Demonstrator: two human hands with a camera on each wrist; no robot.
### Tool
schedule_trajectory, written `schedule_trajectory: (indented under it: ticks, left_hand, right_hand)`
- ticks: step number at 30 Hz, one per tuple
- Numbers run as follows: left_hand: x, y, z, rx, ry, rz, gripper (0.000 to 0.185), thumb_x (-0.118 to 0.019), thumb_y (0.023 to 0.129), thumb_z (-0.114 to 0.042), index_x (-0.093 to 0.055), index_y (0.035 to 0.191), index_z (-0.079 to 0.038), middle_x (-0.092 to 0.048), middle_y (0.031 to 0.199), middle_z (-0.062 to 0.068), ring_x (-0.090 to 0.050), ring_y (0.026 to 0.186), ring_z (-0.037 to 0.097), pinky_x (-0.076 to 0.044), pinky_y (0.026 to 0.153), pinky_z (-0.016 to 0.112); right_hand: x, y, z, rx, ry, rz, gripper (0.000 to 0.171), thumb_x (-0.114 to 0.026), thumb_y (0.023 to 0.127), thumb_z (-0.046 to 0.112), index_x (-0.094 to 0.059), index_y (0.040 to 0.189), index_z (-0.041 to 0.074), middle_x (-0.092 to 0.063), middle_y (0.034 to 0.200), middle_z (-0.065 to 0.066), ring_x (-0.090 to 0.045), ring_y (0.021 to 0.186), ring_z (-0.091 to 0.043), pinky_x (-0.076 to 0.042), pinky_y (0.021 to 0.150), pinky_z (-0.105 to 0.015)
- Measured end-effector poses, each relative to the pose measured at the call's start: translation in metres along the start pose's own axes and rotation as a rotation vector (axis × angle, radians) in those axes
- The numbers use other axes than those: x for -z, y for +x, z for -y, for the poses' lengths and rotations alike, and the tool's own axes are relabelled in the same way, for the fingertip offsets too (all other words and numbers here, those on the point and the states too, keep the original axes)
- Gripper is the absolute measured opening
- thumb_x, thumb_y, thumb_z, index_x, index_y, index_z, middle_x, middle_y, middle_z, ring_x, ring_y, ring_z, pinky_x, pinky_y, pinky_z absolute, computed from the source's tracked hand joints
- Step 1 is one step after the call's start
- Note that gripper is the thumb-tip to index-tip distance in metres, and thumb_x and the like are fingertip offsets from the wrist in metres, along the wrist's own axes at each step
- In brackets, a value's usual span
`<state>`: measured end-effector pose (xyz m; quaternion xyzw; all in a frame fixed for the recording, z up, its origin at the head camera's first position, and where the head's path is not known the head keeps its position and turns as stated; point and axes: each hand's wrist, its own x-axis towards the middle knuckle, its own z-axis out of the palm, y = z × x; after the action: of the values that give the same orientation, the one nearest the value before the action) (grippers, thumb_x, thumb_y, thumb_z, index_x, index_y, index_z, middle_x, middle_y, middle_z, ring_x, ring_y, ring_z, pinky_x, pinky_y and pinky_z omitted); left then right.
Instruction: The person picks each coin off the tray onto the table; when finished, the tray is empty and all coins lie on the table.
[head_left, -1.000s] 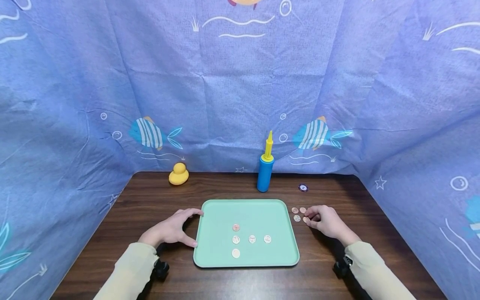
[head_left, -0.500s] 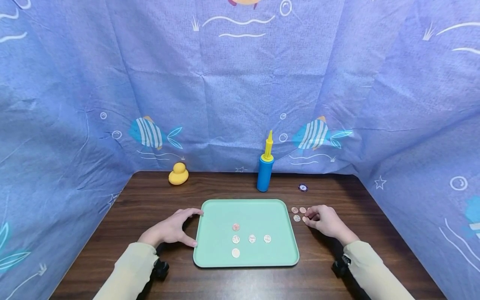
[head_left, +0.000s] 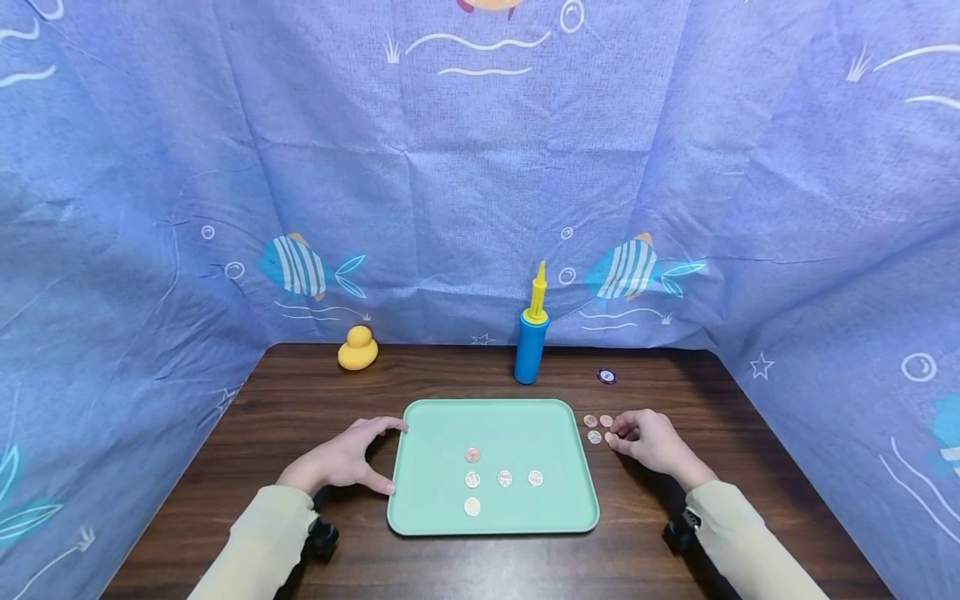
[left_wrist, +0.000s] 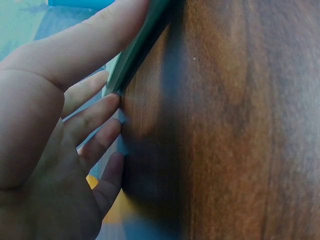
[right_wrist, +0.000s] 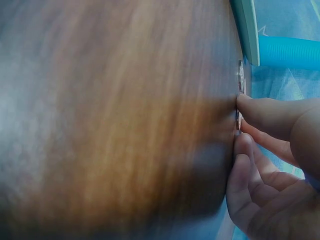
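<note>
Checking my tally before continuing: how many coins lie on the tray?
5: far coin, middle coin and near coin in a column on the tray; fourth coin and fifth coin rightward of the middle one. None looks hidden.

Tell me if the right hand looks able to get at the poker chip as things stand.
Likely yes. The poker chip lies uncovered on the table beyond the right hand, with nothing tall between them. That hand is busy with a coin, though, so it may need to let go first.
</note>
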<state>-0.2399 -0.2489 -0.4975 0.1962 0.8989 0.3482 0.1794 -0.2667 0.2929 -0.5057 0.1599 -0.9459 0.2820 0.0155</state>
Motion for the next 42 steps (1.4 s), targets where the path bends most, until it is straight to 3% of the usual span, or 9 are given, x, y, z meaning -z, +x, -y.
schedule_trajectory:
  ticks: [11,17,26,31,38,42]
  left_hand:
    - [0.000,-0.001,-0.001,-0.009,0.000,-0.002,0.095,-0.097,0.075,-0.041,-0.048,0.154,-0.020,-0.045,0.158,0.012,-0.036,0.145,0.038,-0.037,0.111,0.064]
    - [0.000,-0.001,0.001,-0.033,0.017,-0.012,0.096,-0.097,0.074,-0.042,-0.049,0.154,-0.018,-0.046,0.157,0.012,-0.038,0.144,0.039,-0.037,0.111,0.063]
    - [-0.001,-0.001,0.001,-0.028,0.015,-0.007,0.096,-0.097,0.075,-0.041,-0.048,0.154,-0.018,-0.045,0.158,0.012,-0.037,0.145,0.039,-0.037,0.111,0.064]
    - [-0.001,-0.001,0.000,-0.004,0.005,-0.004,0.096,-0.097,0.074,-0.040,-0.049,0.154,-0.019,-0.045,0.158,0.012,-0.037,0.145,0.038,-0.037,0.112,0.063]
    - [-0.001,0.000,-0.001,-0.002,0.005,-0.008,0.095,-0.098,0.074,-0.040,-0.049,0.153,-0.020,-0.045,0.157,0.011,-0.037,0.144,0.038,-0.038,0.111,0.063]
    - [-0.001,0.001,0.000,-0.005,0.005,-0.007,0.095,-0.098,0.074,-0.040,-0.049,0.153,-0.020,-0.045,0.157,0.011,-0.037,0.144,0.038,-0.037,0.111,0.063]
  right_hand:
    - [0.007,0.004,-0.001,-0.014,0.036,-0.013,0.010,-0.084,0.090,0.017,-0.077,0.093,0.010,-0.070,0.081,0.004,-0.063,0.067,-0.008,-0.052,0.063,-0.027]
    - [0.011,0.012,0.005,0.034,0.029,-0.060,0.006,-0.078,0.095,0.016,-0.077,0.093,0.010,-0.071,0.079,0.007,-0.061,0.069,-0.006,-0.049,0.068,-0.028]
    - [0.003,0.024,0.029,0.062,0.168,0.040,0.006,-0.076,0.097,0.011,-0.076,0.098,0.005,-0.071,0.077,0.000,-0.065,0.060,-0.015,-0.053,0.054,-0.029]
    - [-0.004,0.030,0.044,0.123,0.157,0.076,0.008,-0.075,0.095,0.007,-0.076,0.102,0.004,-0.072,0.088,0.001,-0.066,0.067,-0.012,-0.056,0.058,-0.028]
    - [-0.014,0.039,0.068,0.220,0.081,0.112,0.009,-0.078,0.095,0.010,-0.077,0.104,0.006,-0.074,0.093,0.005,-0.066,0.085,-0.007,-0.057,0.075,-0.030]
    - [-0.020,0.043,0.083,0.268,0.069,0.160,0.011,-0.078,0.095,0.011,-0.078,0.106,0.007,-0.074,0.095,0.005,-0.067,0.085,-0.006,-0.057,0.075,-0.030]
